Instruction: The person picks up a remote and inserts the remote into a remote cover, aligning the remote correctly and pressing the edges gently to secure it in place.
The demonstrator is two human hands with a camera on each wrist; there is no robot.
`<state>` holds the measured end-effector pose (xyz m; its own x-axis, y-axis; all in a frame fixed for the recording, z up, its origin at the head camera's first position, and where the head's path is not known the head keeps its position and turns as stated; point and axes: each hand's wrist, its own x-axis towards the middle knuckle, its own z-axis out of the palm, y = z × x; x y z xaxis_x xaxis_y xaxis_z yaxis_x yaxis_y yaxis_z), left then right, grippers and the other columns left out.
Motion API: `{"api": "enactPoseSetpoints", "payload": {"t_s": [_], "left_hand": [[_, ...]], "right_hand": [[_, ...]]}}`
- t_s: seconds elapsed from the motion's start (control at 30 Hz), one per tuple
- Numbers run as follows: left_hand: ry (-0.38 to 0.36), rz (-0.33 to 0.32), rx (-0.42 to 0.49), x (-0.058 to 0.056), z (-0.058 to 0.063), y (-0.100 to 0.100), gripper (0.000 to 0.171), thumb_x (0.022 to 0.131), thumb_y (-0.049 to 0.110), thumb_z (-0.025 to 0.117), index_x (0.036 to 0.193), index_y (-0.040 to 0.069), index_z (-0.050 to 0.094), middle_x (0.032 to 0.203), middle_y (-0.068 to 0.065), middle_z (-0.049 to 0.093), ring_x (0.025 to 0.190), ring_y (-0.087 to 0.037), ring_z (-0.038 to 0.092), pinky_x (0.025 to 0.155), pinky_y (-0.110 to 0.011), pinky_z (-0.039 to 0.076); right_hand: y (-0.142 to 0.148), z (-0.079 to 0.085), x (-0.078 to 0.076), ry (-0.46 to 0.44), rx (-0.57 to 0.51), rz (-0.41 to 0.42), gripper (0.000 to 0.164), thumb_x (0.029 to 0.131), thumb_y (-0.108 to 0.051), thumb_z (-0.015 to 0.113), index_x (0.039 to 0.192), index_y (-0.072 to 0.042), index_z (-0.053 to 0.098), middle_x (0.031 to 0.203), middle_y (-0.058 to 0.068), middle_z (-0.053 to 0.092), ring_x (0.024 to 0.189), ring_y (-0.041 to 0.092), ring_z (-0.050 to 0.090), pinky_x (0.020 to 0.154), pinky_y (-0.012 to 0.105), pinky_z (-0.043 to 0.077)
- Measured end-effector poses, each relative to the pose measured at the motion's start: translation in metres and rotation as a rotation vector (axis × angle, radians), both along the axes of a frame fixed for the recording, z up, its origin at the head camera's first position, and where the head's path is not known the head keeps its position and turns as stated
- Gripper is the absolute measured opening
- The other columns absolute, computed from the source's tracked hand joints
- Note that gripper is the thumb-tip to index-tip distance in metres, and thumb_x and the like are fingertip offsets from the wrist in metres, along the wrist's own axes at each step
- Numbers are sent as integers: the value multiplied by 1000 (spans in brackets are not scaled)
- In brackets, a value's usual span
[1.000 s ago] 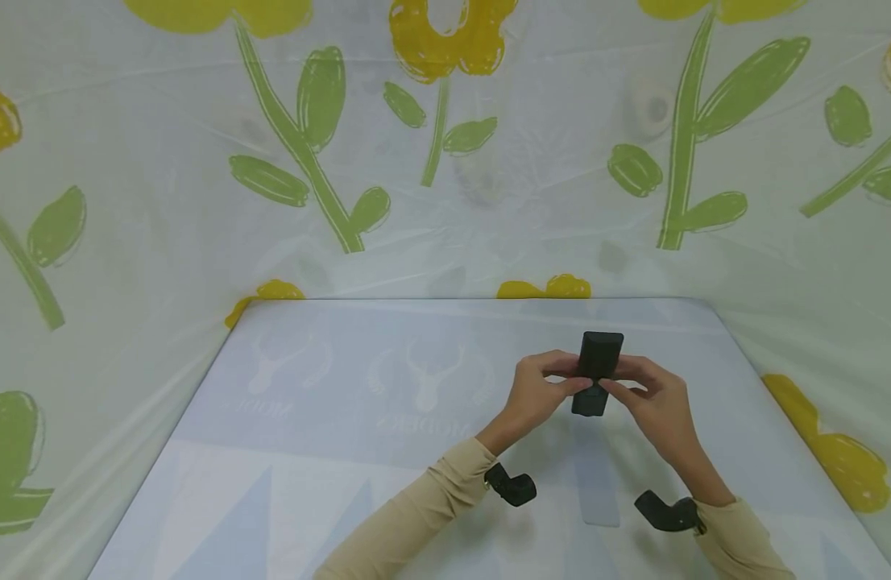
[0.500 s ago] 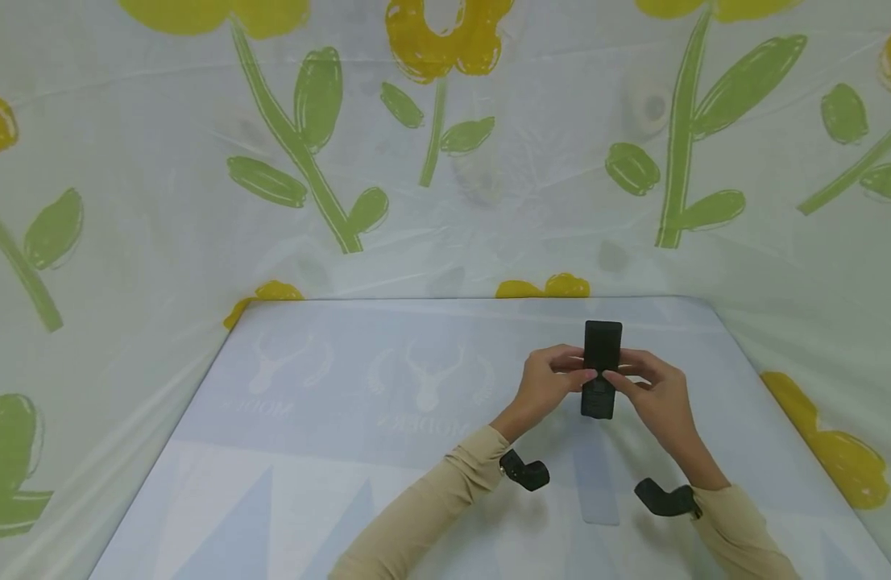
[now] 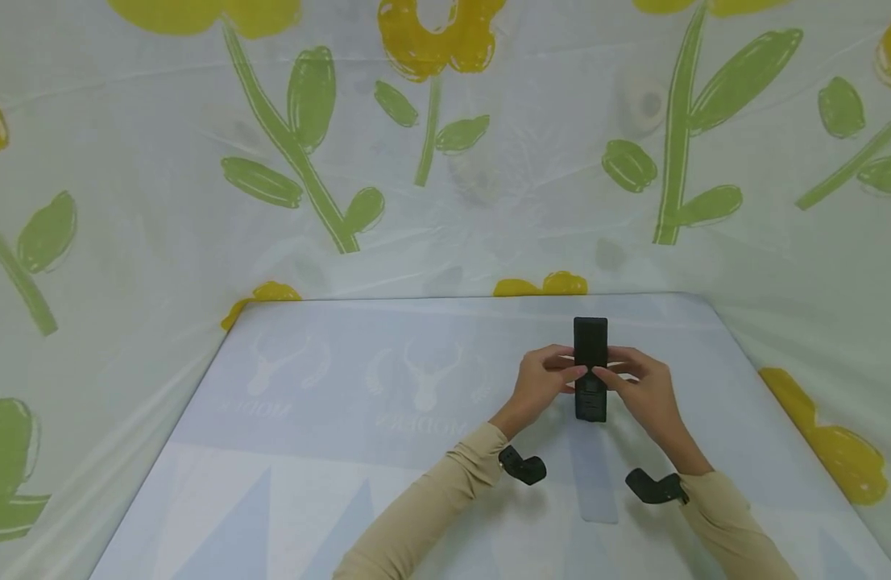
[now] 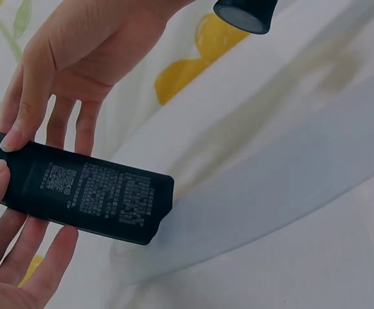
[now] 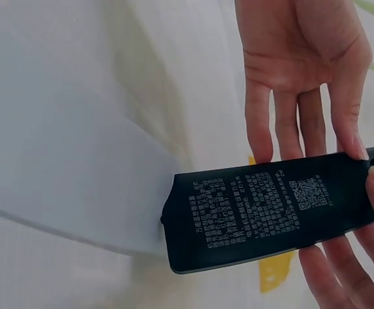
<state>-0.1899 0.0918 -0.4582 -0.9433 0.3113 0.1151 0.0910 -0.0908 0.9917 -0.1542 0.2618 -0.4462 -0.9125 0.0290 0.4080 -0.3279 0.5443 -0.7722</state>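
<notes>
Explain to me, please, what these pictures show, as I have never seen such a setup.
There is no robot here, just a person's bare left hand and right hand. The wide pictures come from a camera worn on the head, looking forward and down; the two close-ups come from the black cameras on the wrists. Both hands hold a slim black device, with small print and a square code on one face, over a pale table. The bluish strip there may be printed or separate; I cannot tell.
</notes>
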Motion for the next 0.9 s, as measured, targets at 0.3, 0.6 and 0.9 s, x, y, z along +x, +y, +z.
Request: {"api": "enactPoseSetpoints", "payload": {"t_s": [0.3,0.6,0.9], "left_hand": [[-7,0,-5,-7,-9,-4,22,86,9,69,108,12,68,94,-2,68,80,-11,66,66,-39,57],[-59,-28,-31,-13,-13,-8,22,88,4,65,109,12,63,93,-1,60,78,-12,63,65,-40,57],[-124,-20,27,-16,-19,-3,22,88,3,65,108,11,63,94,-3,61,80,-15,63,64,-40,57]], "right_hand": [[-1,-8,-10,-10,-35,39,34,85,-9,71,116,0,63,110,17,65,81,8,63,60,20,54],[-5,-13,-12,-55,-70,98,32,88,-13,68,115,3,61,108,17,63,82,12,64,63,24,56],[-3,-23,-10,-136,-60,110,29,90,-16,66,112,3,63,101,19,64,84,18,65,61,28,56]]}}
